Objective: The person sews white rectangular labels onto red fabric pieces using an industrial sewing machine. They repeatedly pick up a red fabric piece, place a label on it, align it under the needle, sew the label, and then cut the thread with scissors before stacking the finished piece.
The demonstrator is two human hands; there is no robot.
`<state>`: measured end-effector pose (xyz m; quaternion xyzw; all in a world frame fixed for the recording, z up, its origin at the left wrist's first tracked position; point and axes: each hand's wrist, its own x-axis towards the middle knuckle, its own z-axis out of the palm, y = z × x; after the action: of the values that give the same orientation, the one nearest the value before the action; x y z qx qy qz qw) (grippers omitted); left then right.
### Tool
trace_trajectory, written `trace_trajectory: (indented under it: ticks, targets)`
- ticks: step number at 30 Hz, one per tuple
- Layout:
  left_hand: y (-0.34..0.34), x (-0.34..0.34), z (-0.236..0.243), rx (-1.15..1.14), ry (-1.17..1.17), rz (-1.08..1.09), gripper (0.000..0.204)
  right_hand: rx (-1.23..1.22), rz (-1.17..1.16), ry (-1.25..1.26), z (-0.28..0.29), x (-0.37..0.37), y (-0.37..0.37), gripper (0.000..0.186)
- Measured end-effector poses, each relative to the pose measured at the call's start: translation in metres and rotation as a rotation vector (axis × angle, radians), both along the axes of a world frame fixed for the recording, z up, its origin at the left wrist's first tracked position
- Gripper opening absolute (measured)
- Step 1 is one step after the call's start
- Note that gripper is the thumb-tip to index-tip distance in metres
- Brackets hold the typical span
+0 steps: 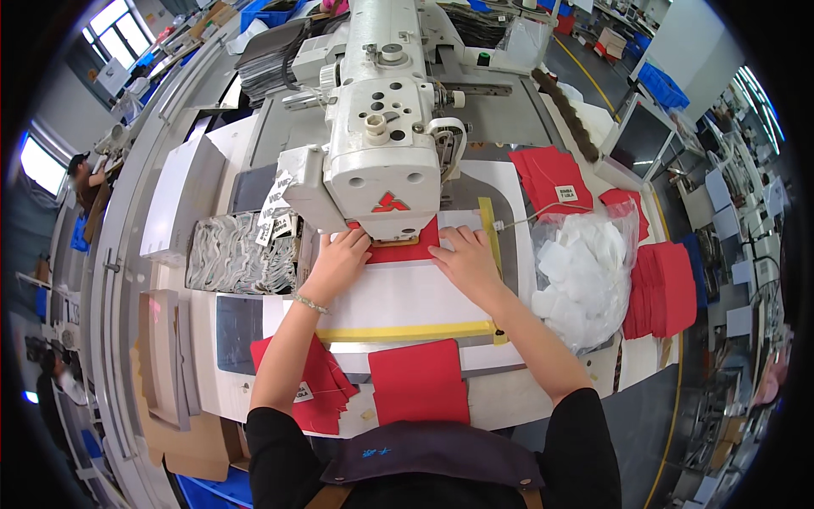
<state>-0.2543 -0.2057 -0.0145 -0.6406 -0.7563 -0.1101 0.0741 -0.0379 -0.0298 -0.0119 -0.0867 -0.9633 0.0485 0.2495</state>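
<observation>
A red fabric piece (424, 247) lies flat under the head of a large white sewing machine (386, 170), on a white sheet edged with yellow tape (407, 331). My left hand (341, 261) rests at the piece's left side, fingers stretched out close under the machine head, their tips partly hidden by it. At the right edge my right hand (466, 261) lies with its fingers spread, the tips touching the red fabric and the sheet. Neither hand grips anything. The machine head hides the needle area and the far part of the piece.
Stacked red pieces (420, 382) lie near me, with more labelled ones (326, 386) at left and another stack (661, 288) at right. A clear bag of white pieces (581, 276) stands right. A box of layered labels (242, 254) and a white carton (180, 199) are left.
</observation>
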Motion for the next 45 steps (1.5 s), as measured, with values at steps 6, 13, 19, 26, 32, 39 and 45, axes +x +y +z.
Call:
trace_trajectory:
  ticks: [6,13,19,26,32,39,45]
  targets:
    - [-0.009,0.003,0.013,0.065,-0.121,0.028,0.043,-0.086,0.01,-0.064,0.005,0.003,0.01,0.013]
    - [-0.009,0.025,0.017,0.087,-0.239,-0.034,0.04,-0.052,0.002,-0.16,0.024,0.024,0.017,0.009]
    - [-0.008,0.025,0.018,0.091,-0.277,-0.03,0.035,0.057,0.061,-0.158,0.018,0.027,0.019,0.003]
    - [0.001,0.042,0.01,0.279,-0.101,-0.15,0.031,-0.026,0.046,0.042,0.01,0.019,0.017,0.006]
    - [0.009,0.051,-0.012,0.275,0.056,-0.248,0.025,0.026,0.051,0.062,0.022,0.022,0.014,0.008]
    - [0.018,0.057,0.003,0.423,0.08,-0.244,0.016,-0.064,0.038,0.061,0.029,0.027,0.005,0.008]
    - [0.005,0.053,-0.006,0.314,0.152,-0.336,0.019,0.188,0.076,0.012,0.026,0.043,-0.005,0.012]
